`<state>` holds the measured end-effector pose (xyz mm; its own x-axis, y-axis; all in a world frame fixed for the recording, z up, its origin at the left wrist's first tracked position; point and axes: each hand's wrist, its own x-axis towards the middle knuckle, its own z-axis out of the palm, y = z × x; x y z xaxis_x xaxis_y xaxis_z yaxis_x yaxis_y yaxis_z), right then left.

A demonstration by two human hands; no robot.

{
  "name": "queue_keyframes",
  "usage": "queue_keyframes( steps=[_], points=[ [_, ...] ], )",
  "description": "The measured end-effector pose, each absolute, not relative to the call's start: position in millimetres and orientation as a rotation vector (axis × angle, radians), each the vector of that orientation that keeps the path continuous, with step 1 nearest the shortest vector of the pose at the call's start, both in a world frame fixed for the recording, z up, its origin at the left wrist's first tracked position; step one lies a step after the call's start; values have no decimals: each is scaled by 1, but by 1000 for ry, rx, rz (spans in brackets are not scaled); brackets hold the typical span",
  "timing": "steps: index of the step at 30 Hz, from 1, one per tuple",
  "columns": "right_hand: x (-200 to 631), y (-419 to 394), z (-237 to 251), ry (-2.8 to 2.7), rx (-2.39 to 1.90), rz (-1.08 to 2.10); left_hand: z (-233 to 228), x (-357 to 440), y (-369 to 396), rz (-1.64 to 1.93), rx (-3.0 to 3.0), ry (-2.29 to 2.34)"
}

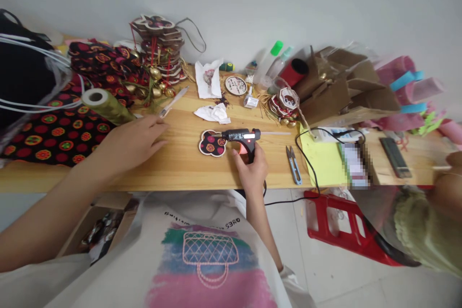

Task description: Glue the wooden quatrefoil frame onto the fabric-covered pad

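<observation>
A black glue gun (238,135) with a glue stick out of its back is gripped in my right hand (253,167). Its nozzle points left, over the edge of a flower-shaped piece (212,143) covered in dark patterned cloth, which lies flat on the table. My left hand (139,140) rests on the tabletop further left, fingers stretched out. Just beyond its fingertips lies a slim pale pen-like tool (175,101); whether they touch, I cannot tell. Beside that hand is a roll of olive-green ribbon (108,107).
Patterned cloth (54,127) covers the table's left. Behind stands a stack of flower-shaped pieces (162,50) with bells. Blue thread snips (293,165), crumpled tissue (212,113) and a brown paper bag (346,86) lie around. The gun's black cord (313,173) loops right. Another person's arm (447,185) shows at right.
</observation>
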<state>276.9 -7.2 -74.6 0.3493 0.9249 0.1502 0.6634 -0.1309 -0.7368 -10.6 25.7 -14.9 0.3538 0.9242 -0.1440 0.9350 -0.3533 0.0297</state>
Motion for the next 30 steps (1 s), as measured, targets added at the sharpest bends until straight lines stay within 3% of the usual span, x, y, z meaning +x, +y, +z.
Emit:
queue_keyframes(
  steps=[14, 30],
  points=[
    [277, -7, -75, -1398, -1871, 434, -18, -14, 26, 341, 2122, 1591],
    [279, -8, -76, -1422, -1866, 385, -55, 4, -10, 319, 2755, 1312]
  ],
)
